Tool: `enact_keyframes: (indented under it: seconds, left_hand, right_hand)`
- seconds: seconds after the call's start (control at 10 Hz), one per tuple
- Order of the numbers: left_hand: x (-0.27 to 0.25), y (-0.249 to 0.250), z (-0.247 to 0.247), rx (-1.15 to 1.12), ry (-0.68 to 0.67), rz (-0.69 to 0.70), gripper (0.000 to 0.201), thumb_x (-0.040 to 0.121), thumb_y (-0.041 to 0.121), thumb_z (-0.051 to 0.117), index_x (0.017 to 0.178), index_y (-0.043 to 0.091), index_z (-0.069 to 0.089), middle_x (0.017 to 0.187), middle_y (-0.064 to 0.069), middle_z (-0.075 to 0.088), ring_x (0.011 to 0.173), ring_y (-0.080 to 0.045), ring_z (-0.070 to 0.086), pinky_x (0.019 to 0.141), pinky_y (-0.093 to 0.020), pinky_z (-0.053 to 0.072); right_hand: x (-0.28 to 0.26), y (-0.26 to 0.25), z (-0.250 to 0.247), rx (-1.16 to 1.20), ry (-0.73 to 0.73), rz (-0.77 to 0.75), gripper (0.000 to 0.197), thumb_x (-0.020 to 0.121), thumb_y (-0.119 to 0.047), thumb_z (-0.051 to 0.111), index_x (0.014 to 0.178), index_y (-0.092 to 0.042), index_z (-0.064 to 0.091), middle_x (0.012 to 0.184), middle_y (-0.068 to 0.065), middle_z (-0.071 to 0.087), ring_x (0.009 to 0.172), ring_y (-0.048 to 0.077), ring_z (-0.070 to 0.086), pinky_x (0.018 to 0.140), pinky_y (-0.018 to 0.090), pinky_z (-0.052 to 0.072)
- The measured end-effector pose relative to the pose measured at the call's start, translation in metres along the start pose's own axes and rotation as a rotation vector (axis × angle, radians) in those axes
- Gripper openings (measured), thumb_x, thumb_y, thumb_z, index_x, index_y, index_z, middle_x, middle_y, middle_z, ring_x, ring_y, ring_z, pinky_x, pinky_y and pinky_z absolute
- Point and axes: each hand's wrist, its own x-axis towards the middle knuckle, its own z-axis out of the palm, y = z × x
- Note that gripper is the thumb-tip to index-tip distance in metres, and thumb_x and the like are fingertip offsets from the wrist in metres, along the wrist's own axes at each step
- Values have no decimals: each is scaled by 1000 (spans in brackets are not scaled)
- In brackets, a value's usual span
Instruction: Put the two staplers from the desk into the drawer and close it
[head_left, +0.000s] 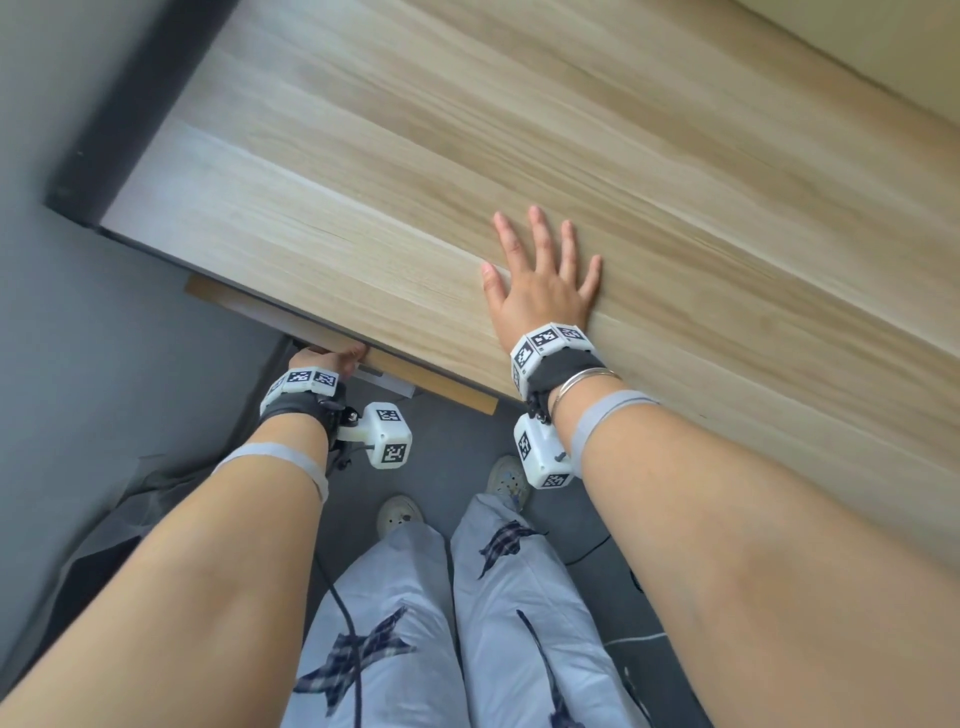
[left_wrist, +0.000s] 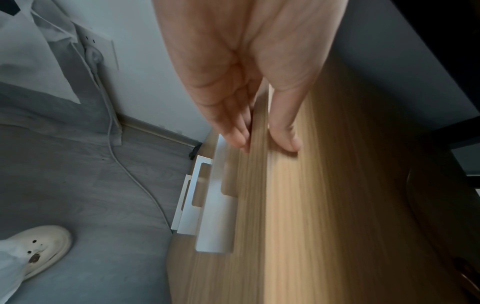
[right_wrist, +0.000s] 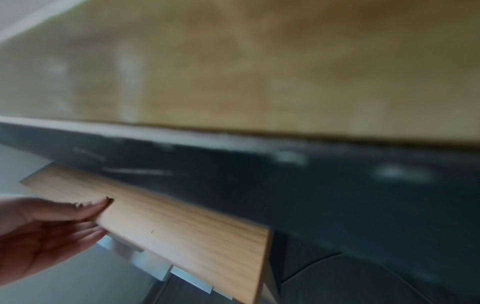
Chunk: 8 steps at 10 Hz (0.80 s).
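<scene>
Head: right hand (head_left: 540, 291) flat on desk (head_left: 467, 156), fingers spread; drawer (head_left: 441, 382) slightly out below; staplers unseen, presumably inside.
Left wrist: left hand (left_wrist: 246, 82) pinches drawer's front panel, fingers together.
Right wrist: same pinch visible.
Risk: fingers trapped under desk edge if drawer is pushed home.

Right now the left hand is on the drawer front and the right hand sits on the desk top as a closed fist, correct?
No fist: the head view shows the right hand lying flat on the desk top, fingers spread. The left hand is on the drawer front, as you say.
</scene>
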Motion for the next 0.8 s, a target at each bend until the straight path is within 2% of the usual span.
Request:
enact_keyframes:
  seconds: [0.1, 0.2, 0.3, 0.4, 0.5, 0.6, 0.7, 0.8]
  left_hand:
    - [10, 2, 2, 43, -57, 20, 58, 80, 56, 55, 65, -1, 61, 99, -29, 62, 66, -26, 63, 61, -23, 45]
    - [12, 5, -1, 142, -53, -7, 62, 86, 54, 48, 64, -2, 63, 94, -23, 71, 59, -23, 62, 66, -24, 46]
    - [4, 10, -1, 50, -77, 47, 47, 90, 42, 50, 53, 13, 48, 70, -8, 60, 58, -16, 52, 61, -23, 44]
    - [-8, 17, -9, 154, -125, 53, 53, 92, 41, 47, 49, 11, 46, 31, 1, 54, 55, -18, 46, 57, -26, 34]
    - [-8, 20, -11, 130, -201, 20, 62, 95, 39, 42, 41, 8, 43, 14, 5, 41, 43, -18, 42, 51, -23, 30]
    - [5, 11, -13, -168, -203, 85, 38, 93, 17, 52, 56, 20, 58, 30, 12, 59, 44, -4, 59, 54, -17, 47]
    - [-6, 7, -12, -333, -189, 6, 21, 86, 19, 63, 67, 15, 57, 59, 1, 68, 56, -8, 61, 53, -15, 52]
    - [-11, -1, -9, -221, -135, 31, 27, 86, 22, 62, 65, 12, 50, 67, -4, 52, 59, -14, 51, 81, -31, 53]
  right_hand:
    - [0, 0, 0, 6, 8, 1, 54, 94, -56, 29, 146, -51, 14, 162, -12, 11, 150, 24, 9, 116, 58, 7]
    - [-1, 0, 1, 8, 9, 3, 54, 94, -56, 30, 146, -51, 14, 161, -12, 12, 150, 24, 10, 116, 58, 8]
    - [0, 0, 1, -3, 11, -1, 55, 94, -56, 30, 146, -51, 15, 161, -12, 13, 150, 24, 10, 116, 58, 8]
    - [0, 0, 0, 6, -1, 6, 55, 93, -56, 30, 146, -51, 14, 161, -12, 12, 150, 24, 10, 116, 58, 7]
    - [0, -1, 0, 10, -7, 3, 55, 94, -56, 30, 146, -51, 14, 161, -12, 12, 150, 25, 9, 116, 58, 7]
    - [0, 1, -1, 21, -35, 5, 55, 94, -56, 30, 146, -51, 15, 161, -12, 12, 150, 24, 9, 116, 58, 7]
    - [-1, -1, -4, 18, -32, -3, 54, 94, -55, 30, 146, -51, 15, 161, -13, 12, 150, 24, 9, 116, 58, 6]
    - [0, 1, -6, 38, -68, 6, 54, 95, -54, 29, 146, -50, 14, 162, -13, 9, 150, 23, 6, 116, 57, 4]
